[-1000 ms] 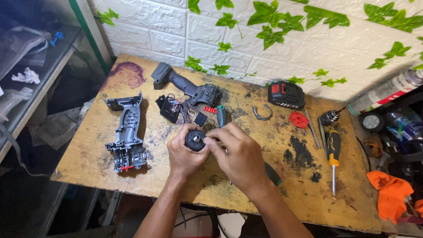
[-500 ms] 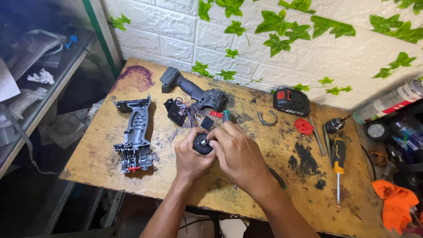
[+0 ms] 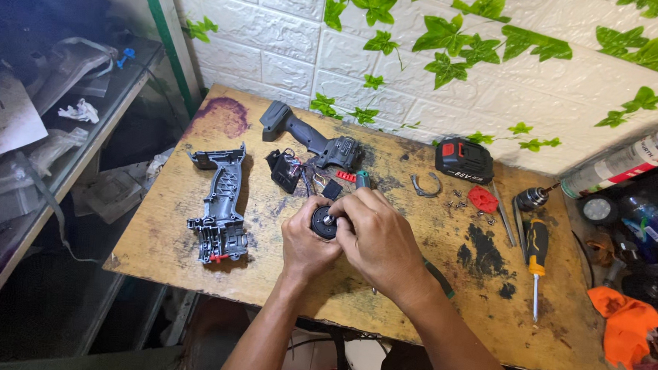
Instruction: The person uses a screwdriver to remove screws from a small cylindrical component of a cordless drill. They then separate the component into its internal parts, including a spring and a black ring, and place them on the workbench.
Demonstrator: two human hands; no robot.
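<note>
Head view, looking down on a worn wooden surface [image 3: 193, 238] against a white brick-pattern wall with green ivy leaves.

Hands: left hand [image 3: 308, 243] and right hand [image 3: 375, 235] meet at the middle of the surface, both curled around a small round black motor part [image 3: 323, 222] with a metal centre. The left cups it from below; the right fingers wrap over its right side and hide most of it.

Just behind the hands: a black tool body with handle [image 3: 309, 138], lying flat; a black switch block with coloured wires [image 3: 285, 168]; small red pieces [image 3: 346, 176].

Left of the hands, apart: a grey plastic housing half [image 3: 218, 206], inner ribs up, lying lengthwise.

Right of the hands: a black and red battery pack [image 3: 463, 160] near the wall; a bent metal clip [image 3: 425, 185]; scattered screws [image 3: 458, 202]; a red flat piece [image 3: 481, 198]; a drill chuck [image 3: 532, 197]; a yellow-and-black screwdriver [image 3: 537, 257], tip toward the near edge. Dark stains mark the wood beside it.

Far right edge: a spray can [image 3: 626, 162] lying on its side, an orange cloth [image 3: 626, 324].

Far left, off the surface: a cluttered shelf [image 3: 88, 123] with papers and plastic bags.
</note>
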